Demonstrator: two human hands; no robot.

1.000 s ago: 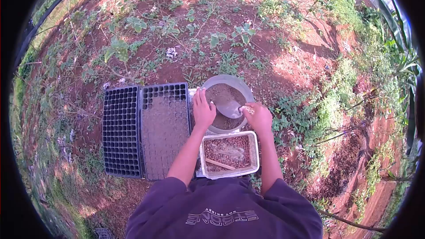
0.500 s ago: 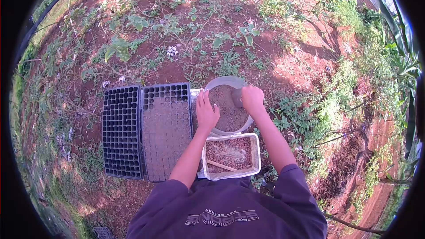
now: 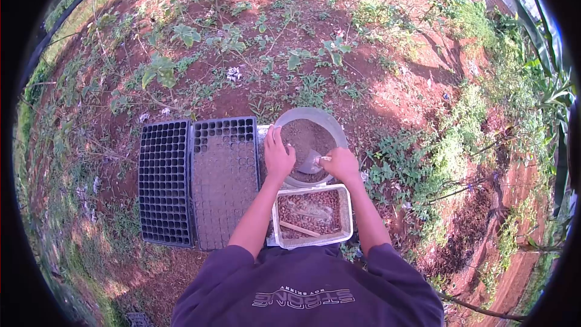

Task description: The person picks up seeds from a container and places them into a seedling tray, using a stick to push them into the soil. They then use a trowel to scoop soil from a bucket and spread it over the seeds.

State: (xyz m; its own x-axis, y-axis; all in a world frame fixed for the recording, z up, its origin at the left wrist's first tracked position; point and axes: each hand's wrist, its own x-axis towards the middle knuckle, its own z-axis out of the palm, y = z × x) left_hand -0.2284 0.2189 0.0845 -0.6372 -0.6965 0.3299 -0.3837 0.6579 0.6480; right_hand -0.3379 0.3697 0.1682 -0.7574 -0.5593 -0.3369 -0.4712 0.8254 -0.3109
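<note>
A round, pale basin (image 3: 330,122) holds dark, loose soil (image 3: 305,136). My left hand (image 3: 278,158) grips its left rim, thumb towards the inside and fingers along the edge. Over the near right part of the basin, my right hand (image 3: 342,165) is closed around the handle of a small trowel (image 3: 310,162). Its greyish blade lies against the soil, pointing left. Left of the basin is a black seedling tray (image 3: 225,126), most of its cells filled with soil and the far rows showing dark hollows.
A second black seedling tray (image 3: 163,181), cells unfilled, lies further left. Nearest my body stands a pale rectangular container (image 3: 346,212) with reddish-brown seed-like pieces and a wooden stick (image 3: 300,228). Weeds and red earth surround everything; a dark stick or hose (image 3: 484,310) lies lower right.
My right hand has moved the trowel nearer to my body in the basin, and the blade has turned to show its lighter face. My left hand stays at the rim.
</note>
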